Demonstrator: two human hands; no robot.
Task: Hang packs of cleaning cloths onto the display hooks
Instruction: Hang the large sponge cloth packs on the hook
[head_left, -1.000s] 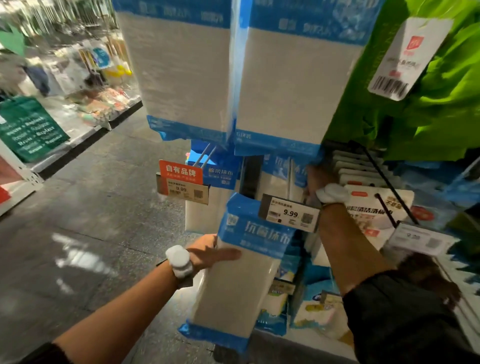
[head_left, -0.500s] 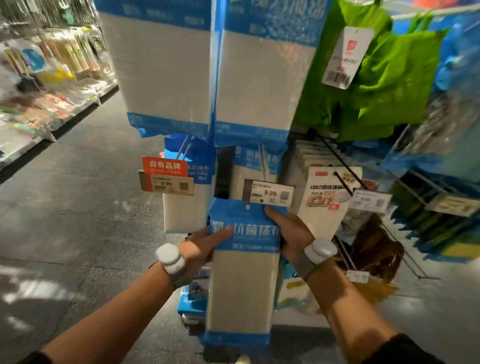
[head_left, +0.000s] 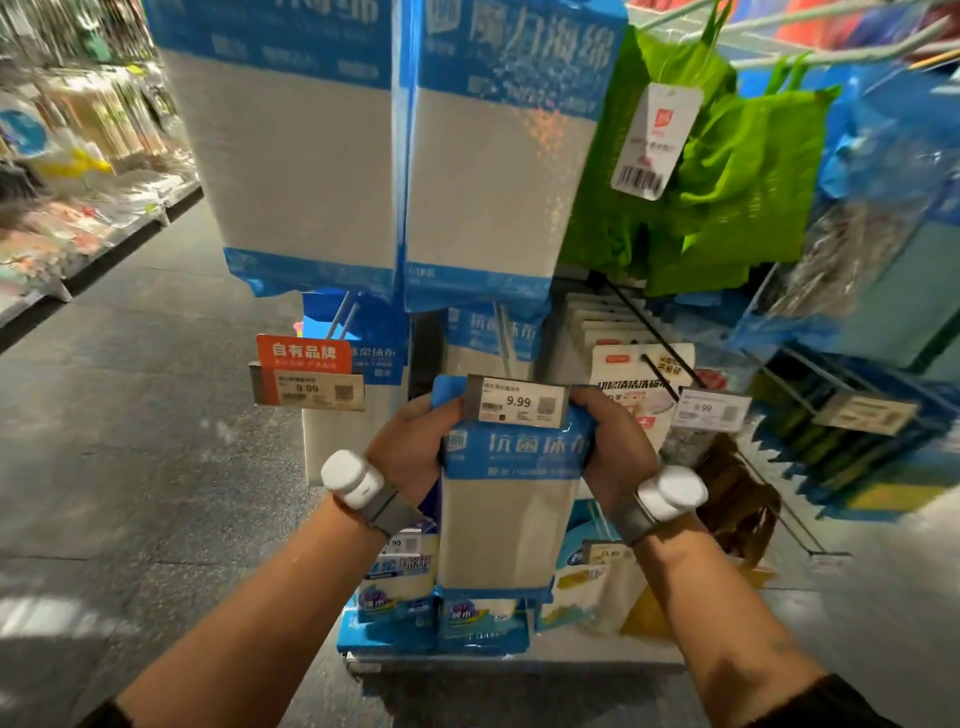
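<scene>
I hold a pack of cleaning cloths, white with a blue header, upright in front of the display. My left hand grips the header's left edge and my right hand grips its right edge. The top of the pack sits right behind the 9.99 price tag at the tip of the middle hook. More packs of the same kind hang further back on that hook. Whether the pack's hole is on the hook is hidden by the tag.
Two large blue-and-white sponge packs hang above. Another hook with an orange-labelled tag is to the left, and white packs hang on a hook to the right. Green bags hang upper right. Low shelf packs lie below.
Both hands have closed on the header's sides and raised the pack up to the price tag. A second ago my right hand was reaching behind the tag while the left alone held the pack.
</scene>
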